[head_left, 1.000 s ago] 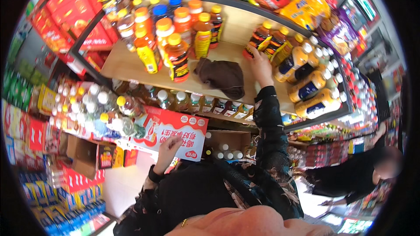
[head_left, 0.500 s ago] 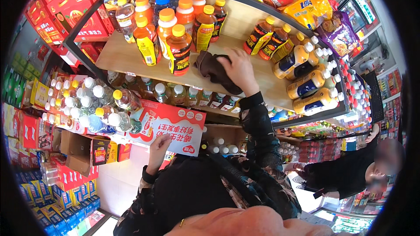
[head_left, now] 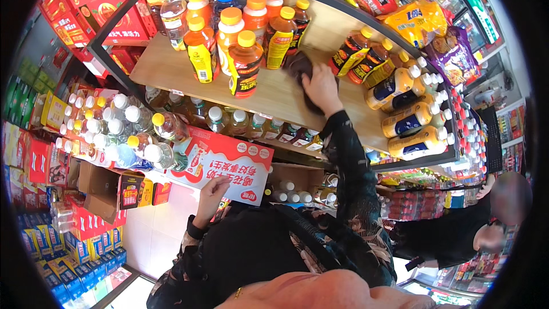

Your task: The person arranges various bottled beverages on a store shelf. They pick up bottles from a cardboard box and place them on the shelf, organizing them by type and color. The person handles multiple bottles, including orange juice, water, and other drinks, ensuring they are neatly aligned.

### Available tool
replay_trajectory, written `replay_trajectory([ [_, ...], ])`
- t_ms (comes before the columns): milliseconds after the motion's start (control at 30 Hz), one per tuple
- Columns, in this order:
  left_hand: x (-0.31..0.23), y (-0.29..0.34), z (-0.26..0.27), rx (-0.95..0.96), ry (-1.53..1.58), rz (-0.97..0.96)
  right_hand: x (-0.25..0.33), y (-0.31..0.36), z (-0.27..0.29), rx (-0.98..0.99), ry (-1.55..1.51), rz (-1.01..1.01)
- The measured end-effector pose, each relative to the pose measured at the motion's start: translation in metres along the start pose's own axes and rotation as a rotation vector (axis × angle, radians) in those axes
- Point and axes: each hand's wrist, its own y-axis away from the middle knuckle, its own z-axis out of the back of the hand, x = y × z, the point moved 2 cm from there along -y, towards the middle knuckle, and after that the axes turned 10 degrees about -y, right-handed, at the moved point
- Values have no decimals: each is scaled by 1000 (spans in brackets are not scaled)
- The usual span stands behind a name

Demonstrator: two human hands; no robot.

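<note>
On the upper wooden shelf (head_left: 171, 71), a dark brown cloth (head_left: 301, 67) lies bunched and partly blurred under my right hand (head_left: 323, 90). The fingers of this hand press down around the cloth, which hides their tips. Just left of it stand bottles of orange-brown drink, among them a yellow-capped bottle (head_left: 246, 66) at the front. To its right, dark-labelled bottles (head_left: 350, 52) are close by. My left hand (head_left: 211, 195) hovers in front of a red and white carton (head_left: 229, 160), its fingers loosely bent and apart, with nothing visible in them.
Yellow-orange bottles (head_left: 413, 141) lie tilted at the shelf's right end. Clear bottles (head_left: 134, 115) crowd the left, above an open brown carton (head_left: 97, 186). Snack bags (head_left: 416, 22) sit behind the dark shelf frame. At the far right is another person (head_left: 452, 234) in black.
My right hand has slid the cloth to the right and away from me along the shelf. The view has shifted slightly; my left hand stays by the carton.
</note>
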Motion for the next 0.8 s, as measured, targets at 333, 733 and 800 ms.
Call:
replay_trajectory([
  [333,13,24,5,-76,-17,60,-17,-42,-35,-120,44,-119],
  [733,-13,4,-10,62,-51,-13,88,29,6,128,-479,198],
  [800,-12,1,-11,94,-59,-18,85,27,7,163,-510,200],
])
